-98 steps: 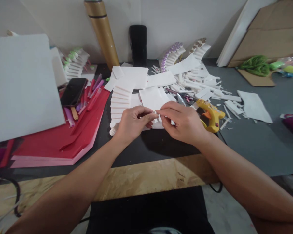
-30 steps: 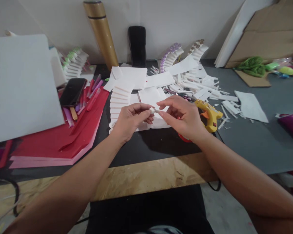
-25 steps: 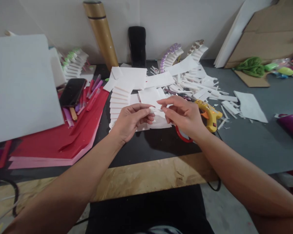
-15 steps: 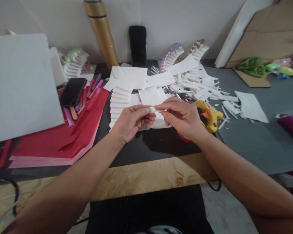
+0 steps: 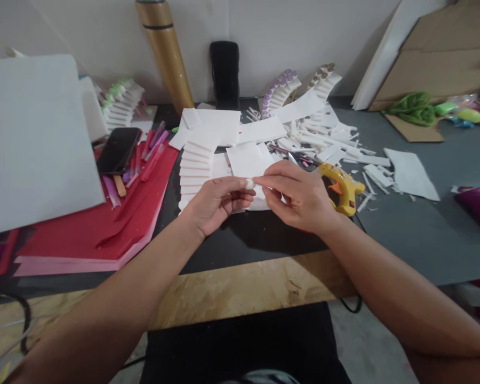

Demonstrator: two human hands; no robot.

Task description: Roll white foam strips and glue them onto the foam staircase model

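Note:
Between the thumb and fingers of my left hand [image 5: 218, 205] is a small rounded white piece [image 5: 250, 184], whose material I cannot make out. From the right, the index fingertip of my right hand [image 5: 300, 194] meets this piece, while the thumb sits lower and apart from it. Both hands are above white paper sheets [image 5: 246, 160] on the dark table. Left of them lies a curved, stepped strip of white pieces [image 5: 194, 170] with pinkish edges. A yellow glue gun [image 5: 348, 189] rests just beyond my right hand.
White offcuts [image 5: 316, 133] are heaped behind the right hand. At left are red sheets [image 5: 140, 234], a phone [image 5: 120, 149], markers [image 5: 154, 160] and a large white board [image 5: 36, 144]. A gold bottle [image 5: 168, 58] and a black case [image 5: 225, 74] stand along the wall.
My right thumb has drawn back from the index finger, and the index fingertip is now against the white piece. My left hand stays nearly in place.

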